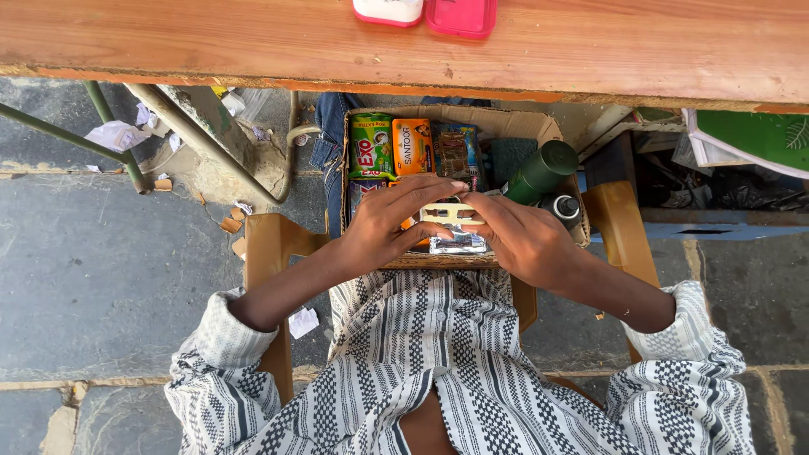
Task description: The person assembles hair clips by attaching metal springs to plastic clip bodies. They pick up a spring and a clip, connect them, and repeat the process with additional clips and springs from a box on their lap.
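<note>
Seated on a tan plastic chair (271,244), the person holds a small flat cream-coloured packet (452,213) over an open brown cardboard box (521,126) resting on the lap. The left hand (389,221) has its fingers curled over the packet's left end, gripping it; the right hand (522,238) closes over the right end, fingertips meeting the left's above it. Just under the packet lies a silver foil sachet (455,244). Inside the box sit a green soap packet (372,144), an orange soap packet (413,146) beside it, and a dark green cylindrical bottle (543,171) leaning at the right. A wooden tabletop (253,38) spans above.
</note>
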